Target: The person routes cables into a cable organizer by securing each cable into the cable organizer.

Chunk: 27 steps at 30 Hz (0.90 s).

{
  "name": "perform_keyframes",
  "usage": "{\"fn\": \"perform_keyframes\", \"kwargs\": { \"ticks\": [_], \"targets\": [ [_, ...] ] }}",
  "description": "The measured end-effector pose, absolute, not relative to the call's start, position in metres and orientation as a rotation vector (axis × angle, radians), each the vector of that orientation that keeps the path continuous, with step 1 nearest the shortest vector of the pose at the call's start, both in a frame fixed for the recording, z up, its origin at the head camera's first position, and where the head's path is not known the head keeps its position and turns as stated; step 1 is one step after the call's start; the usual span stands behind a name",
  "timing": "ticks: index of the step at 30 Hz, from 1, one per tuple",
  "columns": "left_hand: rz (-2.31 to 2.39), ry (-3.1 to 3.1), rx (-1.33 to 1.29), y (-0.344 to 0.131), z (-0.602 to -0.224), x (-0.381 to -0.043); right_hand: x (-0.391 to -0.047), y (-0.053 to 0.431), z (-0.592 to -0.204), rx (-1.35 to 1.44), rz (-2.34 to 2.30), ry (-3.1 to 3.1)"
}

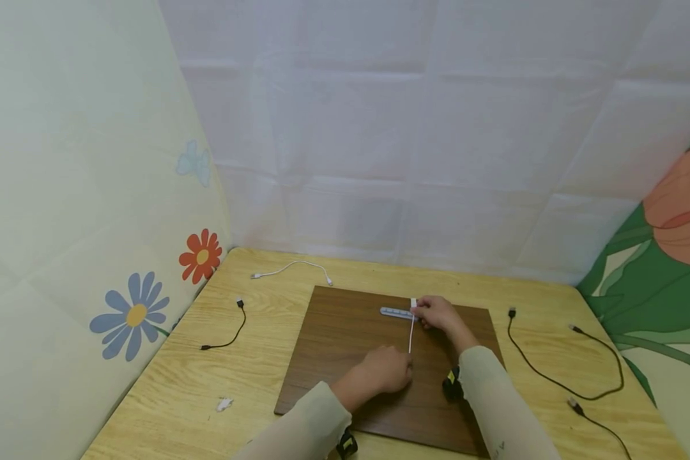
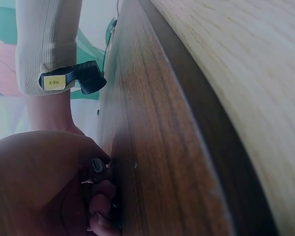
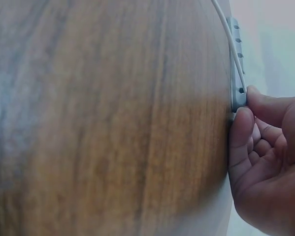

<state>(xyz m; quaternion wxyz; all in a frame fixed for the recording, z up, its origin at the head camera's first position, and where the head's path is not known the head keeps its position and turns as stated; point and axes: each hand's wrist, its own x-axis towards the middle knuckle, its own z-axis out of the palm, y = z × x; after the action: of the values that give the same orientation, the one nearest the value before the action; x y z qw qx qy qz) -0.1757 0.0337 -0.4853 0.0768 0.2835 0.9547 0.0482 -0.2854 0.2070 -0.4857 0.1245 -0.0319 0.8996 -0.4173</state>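
Observation:
A dark brown board [image 1: 345,358] lies on the light wooden table [image 1: 207,383]. A grey clip strip [image 1: 395,312] with several slots sits near the board's far edge. A white cable [image 1: 411,332] crosses the strip's right end and runs toward me. My right hand [image 1: 437,314] pinches that end of the strip [image 3: 238,96] with curled fingers [image 3: 243,137], right beside the white cable [image 3: 231,44]. My left hand [image 1: 382,372] grips the cable's near end; the left wrist view shows its curled fingers [image 2: 100,206] pressed to the board [image 2: 152,147].
At the table's back lies a loose white cable [image 1: 293,267]. A short black cable [image 1: 230,329] lies left of the board, and two longer black cables [image 1: 552,377] lie to its right. A small white scrap [image 1: 225,404] sits near the front left. Padded walls enclose the table.

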Motion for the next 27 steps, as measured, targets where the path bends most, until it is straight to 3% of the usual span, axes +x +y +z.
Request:
{"fn": "perform_keyframes", "kwargs": {
  "ticks": [27],
  "targets": [
    [-0.022, 2.905, 0.863, 0.0393, -0.4855, -0.1746, -0.2888, 0.2052, -0.4837, -0.014, -1.192, 2.613]
  ]
}}
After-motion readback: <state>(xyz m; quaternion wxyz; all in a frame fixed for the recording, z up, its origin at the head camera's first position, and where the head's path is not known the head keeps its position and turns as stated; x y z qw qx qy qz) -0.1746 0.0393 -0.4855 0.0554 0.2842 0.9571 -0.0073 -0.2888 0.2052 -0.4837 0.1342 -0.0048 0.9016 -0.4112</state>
